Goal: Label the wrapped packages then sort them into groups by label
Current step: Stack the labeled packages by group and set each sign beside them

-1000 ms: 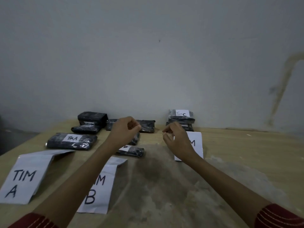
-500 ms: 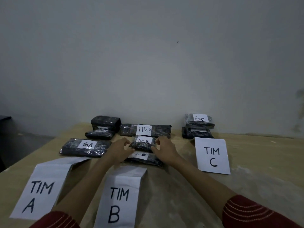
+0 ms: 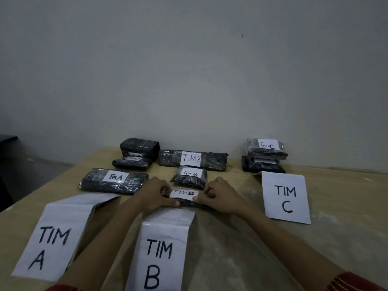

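We see both hands on the front pack (image 3: 184, 194), a black wrapped bundle with a white label reading TIM B. The left hand (image 3: 156, 195) grips its left end with curled fingers, thumb along the near edge. The right hand (image 3: 220, 196) grips its right end the same way, thumb tip touching the label's corner. The pack lies on the table (image 3: 336, 217), just beyond the far edge of the B sheet (image 3: 161, 255), a white paper marked TIM B whose far end curls up.

Just behind the front pack we find the middle pack (image 3: 189, 179), also labelled TIM B, and behind that the long pack (image 3: 214, 162) with a larger TIM B label. The three make a column running away from us.

To the left lies the A pack (image 3: 113, 180), labelled TIM A, beyond the A sheet (image 3: 52, 242). Farther back sits a small pack (image 3: 132, 162) whose label we read faintly as TIM A, and against the wall (image 3: 189, 70) a box pack (image 3: 139, 145); its label is too hidden to read.

To the right, the C sheet (image 3: 285, 198) lies flat. Behind it the C pack (image 3: 266, 147), labelled TIM C, rests on a lower pack (image 3: 262, 165).

Red sleeves (image 3: 352, 282) show at the bottom corners.
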